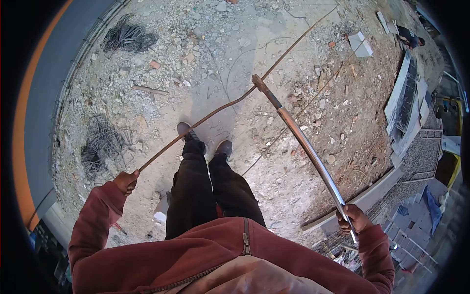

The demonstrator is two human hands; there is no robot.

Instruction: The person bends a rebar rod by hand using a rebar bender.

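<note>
My left hand (127, 183) is closed around the near end of a long rusty steel rod (209, 115). The rod runs up and right across the ground, with a bend in its middle. In my right hand (354, 219) is the lower end of a rebar bending bar (308, 148), a shiny metal pipe with a rusty head. That head meets the rod near the bend; exactly how it grips the rod is too small to tell. My shoes (223, 149) stand on the ground between the two hands, one of them close to the rod.
Two tangles of thin wire (128, 38) lie at the left on rubble-strewn ground (230, 29). Another thin rod (313, 97) crosses the ground behind the bending bar. Boards (401, 93) are piled at the right, near a long plank (360, 200). A white block (161, 209) sits beside my legs.
</note>
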